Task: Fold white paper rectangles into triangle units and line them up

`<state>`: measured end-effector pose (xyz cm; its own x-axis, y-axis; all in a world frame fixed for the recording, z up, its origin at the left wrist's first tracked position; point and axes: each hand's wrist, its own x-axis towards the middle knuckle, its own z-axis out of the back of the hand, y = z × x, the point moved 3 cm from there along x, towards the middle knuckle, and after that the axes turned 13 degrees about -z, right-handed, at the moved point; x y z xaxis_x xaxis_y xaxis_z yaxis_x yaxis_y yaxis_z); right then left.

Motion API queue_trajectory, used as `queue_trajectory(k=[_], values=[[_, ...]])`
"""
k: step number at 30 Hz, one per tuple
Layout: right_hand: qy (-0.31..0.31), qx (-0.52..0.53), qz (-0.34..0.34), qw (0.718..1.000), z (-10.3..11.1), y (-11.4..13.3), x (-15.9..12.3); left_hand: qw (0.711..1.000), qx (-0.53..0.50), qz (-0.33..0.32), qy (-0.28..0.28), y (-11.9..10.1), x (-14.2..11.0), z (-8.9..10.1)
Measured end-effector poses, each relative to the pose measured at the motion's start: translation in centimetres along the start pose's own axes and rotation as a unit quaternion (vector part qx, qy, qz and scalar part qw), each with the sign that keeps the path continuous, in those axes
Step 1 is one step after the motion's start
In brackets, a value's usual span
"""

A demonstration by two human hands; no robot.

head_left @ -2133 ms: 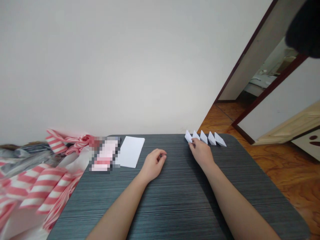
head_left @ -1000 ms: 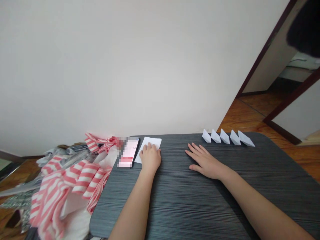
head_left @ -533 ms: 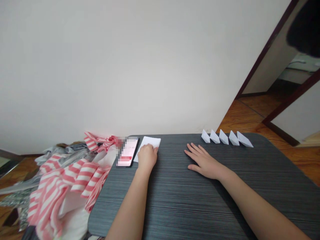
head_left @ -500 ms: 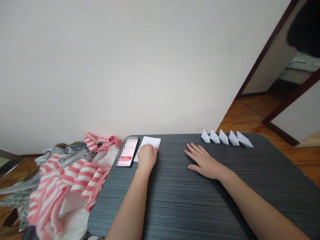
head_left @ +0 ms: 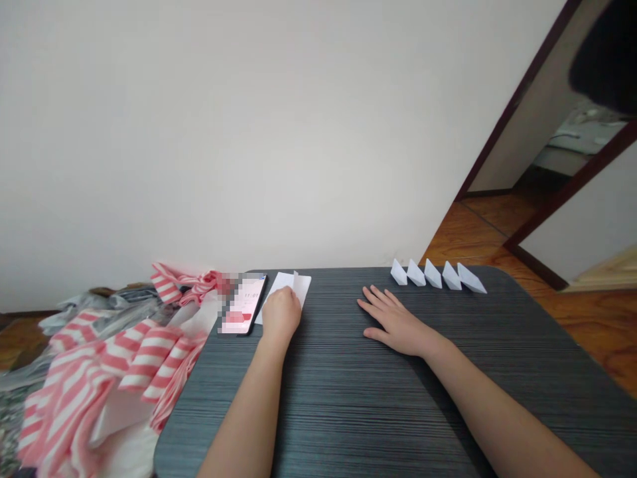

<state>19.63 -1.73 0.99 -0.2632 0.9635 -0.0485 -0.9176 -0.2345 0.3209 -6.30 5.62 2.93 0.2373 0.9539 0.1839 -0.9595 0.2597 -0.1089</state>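
At the table's back left lies a small stack of white paper. My left hand is over it with fingers curled, closed on a sheet of paper whose edge sticks up a little past the knuckles; the fingertips are hidden. My right hand lies flat on the dark table, fingers spread, holding nothing. Beyond it, along the back edge, several folded white paper boats stand in a slanting row.
A phone with a lit screen lies just left of the paper. Red-and-white striped cloth and plastic wrapping are heaped beside the table's left edge. A white wall rises behind the dark grained table; a doorway opens at right.
My left hand has closed further and a sheet's edge now stands up from the stack. My right hand stays flat. The whole view has shifted slightly.
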Motion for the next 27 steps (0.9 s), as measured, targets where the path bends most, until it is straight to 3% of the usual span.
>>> queue_trajectory(k=[4,9,13,16,18,20,22,25,27], values=[[0.016,-0.002,-0.007,1.0,0.4,0.2,-0.1,0.998,0.016,0.051,-0.021,0.2,0.0,0.7],[0.015,0.005,-0.008,1.0,0.7,0.4,-0.1,0.99,-0.001,0.063,-0.123,-0.3,-0.3,2.4],[0.011,0.016,-0.005,1.0,0.5,0.3,-0.2,0.97,-0.108,0.055,-0.213,-1.0,-0.8,3.1],[0.001,0.031,-0.002,1.0,0.4,0.2,-0.2,0.932,-0.26,0.033,-0.249,-1.7,-0.9,2.7],[-0.013,0.053,-0.001,0.999,0.4,0.1,-0.1,0.885,-0.402,0.022,-0.234,-2.4,-0.9,1.8],[-0.035,0.097,-0.003,0.995,0.6,0.1,0.0,0.814,-0.554,0.028,-0.174,-3.3,-0.8,0.5],[-0.063,0.169,-0.007,0.984,0.8,0.2,0.1,0.757,-0.643,0.029,-0.113,-4.4,-0.9,-0.7],[-0.081,0.305,-0.021,0.949,0.7,0.3,0.2,0.723,-0.689,0.006,-0.046,-5.8,-1.2,-1.8],[-0.072,0.388,-0.044,0.918,0.2,0.2,0.3,0.722,-0.692,-0.024,-0.007,-6.6,-1.5,-2.1]])
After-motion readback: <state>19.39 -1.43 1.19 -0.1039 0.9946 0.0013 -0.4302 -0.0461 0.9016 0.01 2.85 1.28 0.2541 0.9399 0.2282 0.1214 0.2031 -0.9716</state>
